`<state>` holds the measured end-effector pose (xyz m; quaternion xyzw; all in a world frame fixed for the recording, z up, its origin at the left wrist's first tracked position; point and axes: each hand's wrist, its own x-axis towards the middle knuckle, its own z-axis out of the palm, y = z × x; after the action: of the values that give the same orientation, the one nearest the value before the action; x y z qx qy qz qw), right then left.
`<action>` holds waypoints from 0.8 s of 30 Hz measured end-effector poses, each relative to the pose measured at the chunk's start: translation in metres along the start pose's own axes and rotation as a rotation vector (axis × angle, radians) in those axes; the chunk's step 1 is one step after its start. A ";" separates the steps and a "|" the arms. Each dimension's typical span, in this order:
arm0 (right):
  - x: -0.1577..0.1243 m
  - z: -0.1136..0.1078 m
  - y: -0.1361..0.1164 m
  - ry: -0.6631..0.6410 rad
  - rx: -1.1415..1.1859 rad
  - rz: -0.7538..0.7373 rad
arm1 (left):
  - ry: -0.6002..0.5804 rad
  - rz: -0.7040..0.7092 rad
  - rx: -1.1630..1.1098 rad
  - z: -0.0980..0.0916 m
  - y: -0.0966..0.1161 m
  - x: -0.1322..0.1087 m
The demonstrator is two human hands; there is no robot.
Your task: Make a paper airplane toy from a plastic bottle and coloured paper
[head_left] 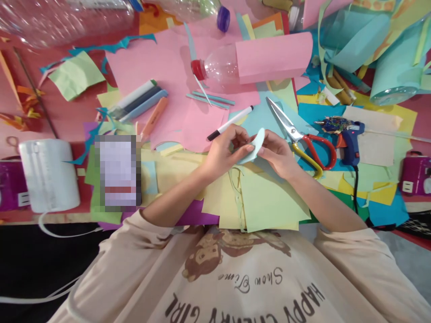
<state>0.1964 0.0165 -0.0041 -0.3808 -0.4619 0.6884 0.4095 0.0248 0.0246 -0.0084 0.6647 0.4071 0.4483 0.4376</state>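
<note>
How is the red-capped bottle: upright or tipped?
Tipped: the bottle lies on its side, its red cap toward the picture's left.

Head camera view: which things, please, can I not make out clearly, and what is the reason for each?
- Phone screen: head view, covered by pixelation.
- Pale blue paper, part of it: head view, behind fingers of the left hand.
- Large clear bottle: head view, cut off by the left edge.

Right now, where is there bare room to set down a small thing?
Two flat patches: the light green sheet, between the right hand and the shirt; and the pink sheet, between the green scrap, the markers and the red-capped bottle. It is crowded on the right, where the scissors and the glue gun lie side by side.
</note>
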 end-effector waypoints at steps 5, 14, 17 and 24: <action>0.002 0.005 -0.008 0.020 0.029 0.011 | -0.026 0.047 0.014 0.001 -0.004 -0.001; 0.000 0.005 -0.012 0.104 -0.137 -0.015 | -0.106 0.116 0.128 -0.003 0.004 0.000; -0.001 0.005 -0.013 0.140 -0.189 -0.028 | -0.132 0.104 0.106 -0.003 0.006 -0.001; -0.003 0.004 -0.014 0.080 -0.192 -0.013 | -0.043 0.005 0.056 -0.004 0.002 0.001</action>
<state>0.1965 0.0161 0.0103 -0.4425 -0.5116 0.6224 0.3939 0.0214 0.0256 -0.0057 0.6871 0.4085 0.4233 0.4264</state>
